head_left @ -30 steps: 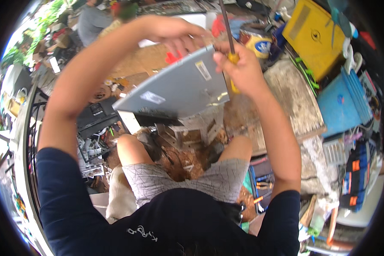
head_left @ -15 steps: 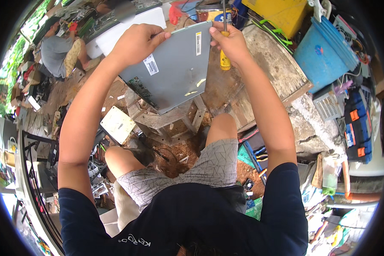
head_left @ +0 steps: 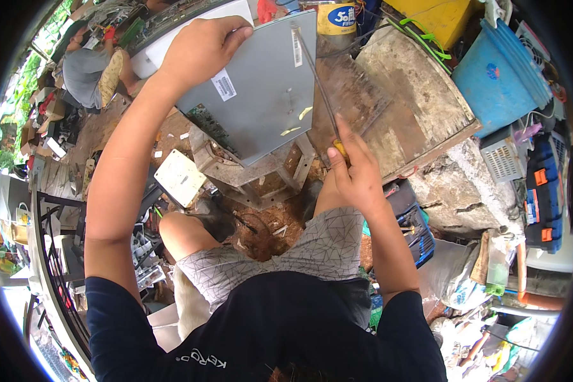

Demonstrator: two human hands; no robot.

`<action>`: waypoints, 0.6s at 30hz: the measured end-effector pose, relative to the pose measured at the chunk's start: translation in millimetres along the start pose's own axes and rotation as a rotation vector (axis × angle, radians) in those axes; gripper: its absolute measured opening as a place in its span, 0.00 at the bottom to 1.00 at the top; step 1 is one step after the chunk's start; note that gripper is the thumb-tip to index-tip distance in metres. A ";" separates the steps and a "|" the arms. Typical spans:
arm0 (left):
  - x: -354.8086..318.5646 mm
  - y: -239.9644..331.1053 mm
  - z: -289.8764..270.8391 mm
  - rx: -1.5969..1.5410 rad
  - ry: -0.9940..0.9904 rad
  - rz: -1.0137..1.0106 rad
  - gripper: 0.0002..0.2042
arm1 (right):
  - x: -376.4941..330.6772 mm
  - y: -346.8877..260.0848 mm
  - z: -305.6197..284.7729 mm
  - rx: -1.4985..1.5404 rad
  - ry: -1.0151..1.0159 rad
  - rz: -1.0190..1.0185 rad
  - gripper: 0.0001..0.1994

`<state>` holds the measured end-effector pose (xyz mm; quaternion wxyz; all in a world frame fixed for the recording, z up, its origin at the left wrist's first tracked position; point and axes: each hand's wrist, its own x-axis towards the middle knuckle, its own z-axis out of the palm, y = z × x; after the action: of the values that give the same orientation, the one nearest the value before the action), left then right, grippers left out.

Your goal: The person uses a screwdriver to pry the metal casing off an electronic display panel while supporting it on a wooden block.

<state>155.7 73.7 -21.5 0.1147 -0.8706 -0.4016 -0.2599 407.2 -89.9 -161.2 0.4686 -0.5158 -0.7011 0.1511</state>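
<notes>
A flat grey display panel (head_left: 261,95) stands tilted on a low grey metal stand (head_left: 258,194) between my knees. A green circuit board (head_left: 205,125) runs along its lower left edge, and paper labels stick to its face. My left hand (head_left: 204,49) pinches the panel's upper left edge between thumb and fingers. In my right hand (head_left: 358,170) is a screwdriver (head_left: 325,97), its yellow handle mostly hidden by the fingers. The long shaft points up and leftward across the panel's right edge, its tip near the upper label; whether it touches cannot be told.
Right of the stand lies a worn wooden board (head_left: 420,102), with a blue bucket (head_left: 496,79) beyond. A tin can (head_left: 336,19) stands behind the panel. A cream plastic plate (head_left: 180,178) lies to the left. Another person (head_left: 86,70) sits at the far left.
My right hand has let go of the panel's upper right corner and come down and nearer. The screwdriver has swung from upright to slanting across the panel's edge. My left hand keeps its grip.
</notes>
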 end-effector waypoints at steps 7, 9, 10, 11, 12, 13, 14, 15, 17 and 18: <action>-2.9 8.2 -0.6 0.060 0.022 0.018 0.11 | -4.8 -9.1 0.4 0.010 0.021 0.018 0.23; -1.6 9.8 -0.7 0.078 0.012 0.002 0.12 | -5.2 -8.6 -1.1 0.007 0.010 0.009 0.23; -1.6 10.0 -0.8 0.077 0.023 0.011 0.12 | -5.1 -8.6 -2.1 0.005 0.006 0.004 0.23; -1.8 10.1 -0.2 0.076 0.033 0.019 0.12 | -4.8 -9.7 -3.5 0.007 -0.002 0.007 0.23; -2.6 9.9 0.3 0.076 0.042 0.028 0.12 | -4.8 -11.0 -4.3 0.011 -0.009 0.010 0.23; -2.8 10.0 0.6 0.074 0.045 0.026 0.12 | -4.6 -12.0 -5.0 0.014 -0.017 0.013 0.22; -2.7 10.5 0.8 0.072 0.049 0.024 0.12 | -4.6 -11.6 -5.3 0.024 -0.017 -0.001 0.23; -3.3 10.6 1.1 0.072 0.050 0.020 0.12 | -5.0 -9.5 -4.4 0.036 -0.019 -0.016 0.23; -5.2 12.5 0.3 0.081 0.041 0.009 0.11 | -4.7 -11.5 -5.3 0.057 -0.053 0.029 0.23; -5.1 13.7 0.3 0.082 0.036 0.005 0.11 | -4.7 -18.6 -10.3 0.063 -0.085 0.092 0.23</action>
<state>163.5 61.6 -24.4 0.1581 -0.8614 -0.4075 -0.2588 404.9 -104.6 -145.3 0.4471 -0.5255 -0.6908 0.2162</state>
